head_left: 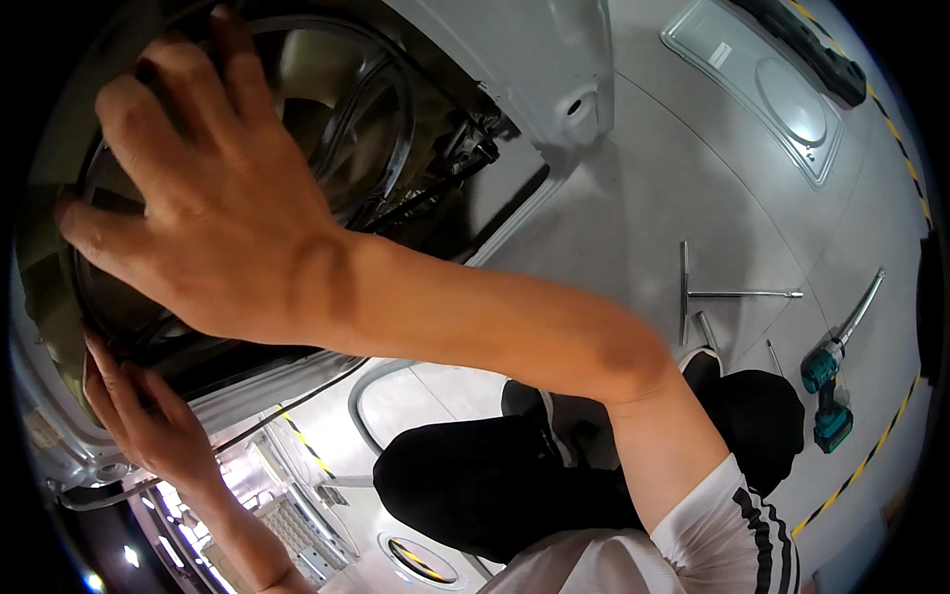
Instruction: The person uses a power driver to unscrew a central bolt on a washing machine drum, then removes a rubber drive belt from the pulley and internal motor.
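Note:
A large black ring-shaped part [408,109] sits in the dark opening of a light grey vehicle body panel [539,59]. My right hand [213,188] reaches across the opening with its fingers spread and bent over the ring's left side. Its fingertips are partly lost in shadow, so firm contact cannot be made out. Lower down, my left hand [148,421] rests at the ring's bottom left edge, fingers stretched out along it. Neither hand visibly holds a loose object. Inside the opening, a dark mechanism with a cable [480,144] lies right of the ring.
On the grey floor to my right lie a T-handle wrench [742,294] and a teal cordless driver [831,376] with a long extension. A grey panel with an oval bulge [757,84] and a long black trim piece [802,45] lie farther off. Yellow-black tape [861,465] marks the floor.

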Demonstrator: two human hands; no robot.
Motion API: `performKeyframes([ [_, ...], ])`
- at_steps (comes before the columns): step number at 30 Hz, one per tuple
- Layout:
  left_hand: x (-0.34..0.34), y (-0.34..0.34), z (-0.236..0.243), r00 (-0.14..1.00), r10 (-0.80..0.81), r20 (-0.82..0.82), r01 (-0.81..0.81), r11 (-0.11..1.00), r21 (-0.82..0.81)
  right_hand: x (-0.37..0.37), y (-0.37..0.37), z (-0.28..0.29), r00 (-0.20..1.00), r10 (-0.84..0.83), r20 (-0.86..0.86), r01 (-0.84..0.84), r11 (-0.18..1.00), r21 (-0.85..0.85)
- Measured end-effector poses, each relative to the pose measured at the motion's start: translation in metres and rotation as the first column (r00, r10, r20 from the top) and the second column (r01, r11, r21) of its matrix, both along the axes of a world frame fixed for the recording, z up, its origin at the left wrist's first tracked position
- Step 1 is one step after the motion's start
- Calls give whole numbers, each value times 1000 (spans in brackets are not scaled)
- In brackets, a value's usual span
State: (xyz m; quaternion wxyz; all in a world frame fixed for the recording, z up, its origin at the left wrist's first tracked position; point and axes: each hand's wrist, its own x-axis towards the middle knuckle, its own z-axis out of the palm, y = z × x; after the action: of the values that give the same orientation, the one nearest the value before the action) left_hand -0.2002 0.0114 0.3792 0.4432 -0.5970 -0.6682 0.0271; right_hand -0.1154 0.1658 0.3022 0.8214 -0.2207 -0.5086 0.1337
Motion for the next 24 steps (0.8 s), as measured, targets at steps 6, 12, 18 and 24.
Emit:
performKeyframes([
  [6, 3, -4, -2, 1000, 13, -11, -13, 1000, 11, 11, 1, -3, 997, 82, -12, -82, 996, 41],
  [12, 9, 1, -5, 988, -7, 157, 2, 999, 32, 48, 10, -7, 973, 127, 194, -139, 989, 52],
  [18, 14, 0, -1, 957, -21, 290, 0, 997, 71, 85, 16, 5, 832, 313, 457, -345, 939, -16],
  [24, 13, 6, -1, 927, -41, 373, 22, 998, 56, 119, 33, 3, 638, 505, 582, -483, 850, -209],
])
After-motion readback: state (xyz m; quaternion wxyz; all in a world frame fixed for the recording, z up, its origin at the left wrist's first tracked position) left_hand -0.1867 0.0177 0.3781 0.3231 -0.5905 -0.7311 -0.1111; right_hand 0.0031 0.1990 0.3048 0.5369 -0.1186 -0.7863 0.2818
